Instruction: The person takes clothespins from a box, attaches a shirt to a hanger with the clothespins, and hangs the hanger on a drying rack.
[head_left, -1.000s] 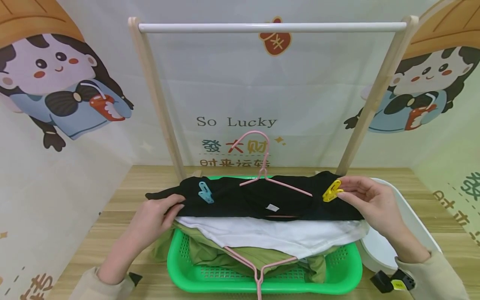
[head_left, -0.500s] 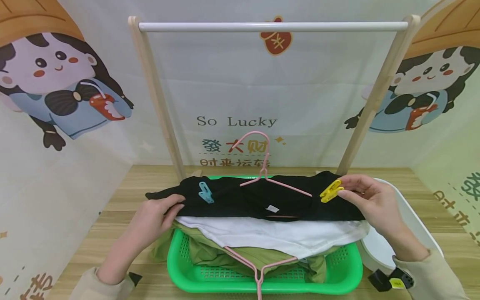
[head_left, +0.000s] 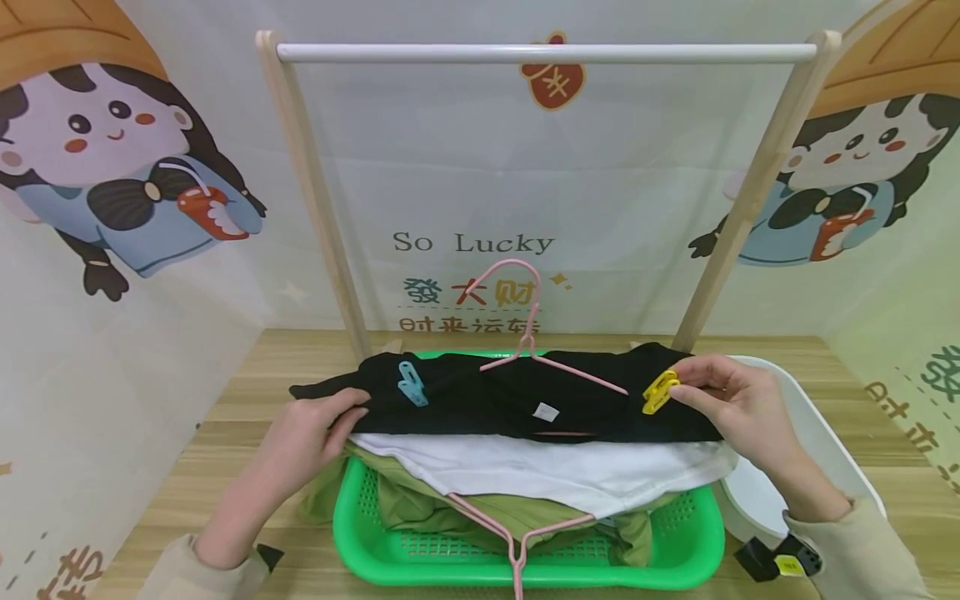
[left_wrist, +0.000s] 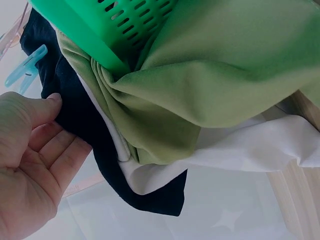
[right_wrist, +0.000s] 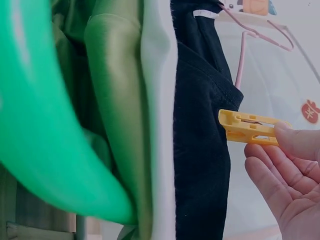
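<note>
A black garment [head_left: 450, 408] with a white label at its neck lies over a white one [head_left: 525, 467]. A pink hanger [head_left: 577, 377] rises from its neck opening. My left hand [head_left: 315, 429] pinches the garment's left part between thumb and fingers. Close to that hand, a light-blue clothespin [head_left: 411, 385] sits on the left shoulder. My right hand [head_left: 738, 408] pinches a yellow clothespin [head_left: 660, 392] at the right shoulder. In the right wrist view the tip of the yellow clothespin [right_wrist: 252, 126] meets the black cloth's edge; whether it bites the cloth I cannot tell.
Under the clothes stands a green basket [head_left: 450, 573], with an olive garment [head_left: 427, 504] and a second pink hanger [head_left: 517, 554] at its front. A white tub [head_left: 795, 425] is at the right. Behind rises a wooden rack with a white bar [head_left: 547, 53].
My right hand and the yellow clothespin have shifted slightly left and down against the black garment. The left hand has stayed where it was.
</note>
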